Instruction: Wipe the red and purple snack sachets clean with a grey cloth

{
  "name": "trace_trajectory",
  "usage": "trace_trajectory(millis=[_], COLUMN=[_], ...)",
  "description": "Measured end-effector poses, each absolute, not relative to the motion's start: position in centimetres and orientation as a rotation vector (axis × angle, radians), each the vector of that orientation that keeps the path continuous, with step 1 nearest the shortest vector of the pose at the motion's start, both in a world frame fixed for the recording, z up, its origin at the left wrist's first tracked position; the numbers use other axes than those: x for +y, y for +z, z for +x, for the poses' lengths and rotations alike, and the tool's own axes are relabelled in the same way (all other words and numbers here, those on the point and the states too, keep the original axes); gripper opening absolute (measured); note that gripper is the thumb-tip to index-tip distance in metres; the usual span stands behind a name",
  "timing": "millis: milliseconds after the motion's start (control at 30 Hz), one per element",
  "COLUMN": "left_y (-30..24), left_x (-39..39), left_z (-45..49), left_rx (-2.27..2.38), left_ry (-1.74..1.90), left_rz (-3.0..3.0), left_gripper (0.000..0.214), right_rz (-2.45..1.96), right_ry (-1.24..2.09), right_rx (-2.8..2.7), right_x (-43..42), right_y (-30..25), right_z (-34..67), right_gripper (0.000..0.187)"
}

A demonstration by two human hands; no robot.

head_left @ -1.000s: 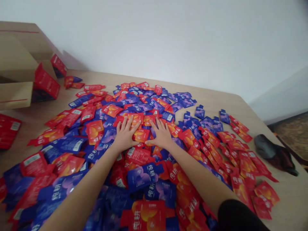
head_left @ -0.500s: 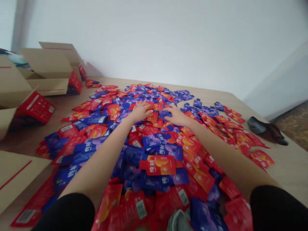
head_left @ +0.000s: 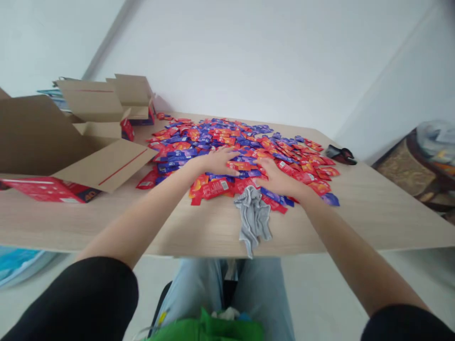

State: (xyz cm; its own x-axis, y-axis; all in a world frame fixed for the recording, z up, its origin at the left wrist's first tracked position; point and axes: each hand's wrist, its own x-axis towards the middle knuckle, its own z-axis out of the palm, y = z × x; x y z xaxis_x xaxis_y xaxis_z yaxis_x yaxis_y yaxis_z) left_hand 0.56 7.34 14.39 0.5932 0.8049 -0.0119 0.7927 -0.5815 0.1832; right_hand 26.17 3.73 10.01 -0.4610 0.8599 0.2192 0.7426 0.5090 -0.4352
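Observation:
A wide heap of red and purple-blue pouches (head_left: 215, 188) covers the middle of the table. On the heap's near part, my left hand (head_left: 221, 161) lies palm down with its fingers spread, pointing right. My right hand (head_left: 272, 175) rests across from it, fingers apart and turned left toward the other hand. Several pouches lie between the two hands, and neither hand is closed on one. Just below my right hand, a crumpled grey knit cloth (head_left: 253, 218) touches the near edge of the heap.
Open cardboard boxes (head_left: 110, 163) with red sides stand at the left. A dark, shiny object (head_left: 340, 155) lies right of the heap. The wooden table (head_left: 199, 232) ends in front of my legs, with a green bag (head_left: 213, 329) below. A patterned bag (head_left: 405, 166) stands beyond the right edge.
My view has pulled back and tilted, so the table's front edge, the grey cloth and my legs now show. Both hands have come to the heap's near part, still spread.

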Motion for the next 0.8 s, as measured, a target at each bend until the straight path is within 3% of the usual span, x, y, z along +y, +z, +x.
trace_trajectory(millis=[133, 267, 467, 567, 800], left_y=[9.5, 5.7, 2.1, 1.4, 2.0], left_x=[2.7, 4.5, 9.6, 9.2, 7.3], left_z=[-1.9, -3.0, -2.8, -3.2, -2.9], left_rx=[1.452, 1.447, 1.334, 1.261, 1.424], left_ry=[-0.113, -0.098, -0.035, 0.095, 0.168], left_rz=[2.561, 2.609, 2.663, 2.709, 2.636], left_gripper=[0.094, 0.092, 0.089, 0.092, 0.076], right_rz=[-1.537, -1.610, -1.372, -1.304, -1.287], right_ry=[0.558, 0.478, 0.407, 0.460, 0.500], right_rx=[-2.353, -2.316, -2.423, -2.471, -2.344], right_x=[-1.9, 0.7, 9.1, 10.6, 13.1], right_y=[4.4, 3.3, 4.8, 5.0, 5.0], right_z=[26.0, 25.9, 25.7, 26.6, 28.2], right_gripper=[0.087, 0.088, 0.073, 0.066, 0.042])
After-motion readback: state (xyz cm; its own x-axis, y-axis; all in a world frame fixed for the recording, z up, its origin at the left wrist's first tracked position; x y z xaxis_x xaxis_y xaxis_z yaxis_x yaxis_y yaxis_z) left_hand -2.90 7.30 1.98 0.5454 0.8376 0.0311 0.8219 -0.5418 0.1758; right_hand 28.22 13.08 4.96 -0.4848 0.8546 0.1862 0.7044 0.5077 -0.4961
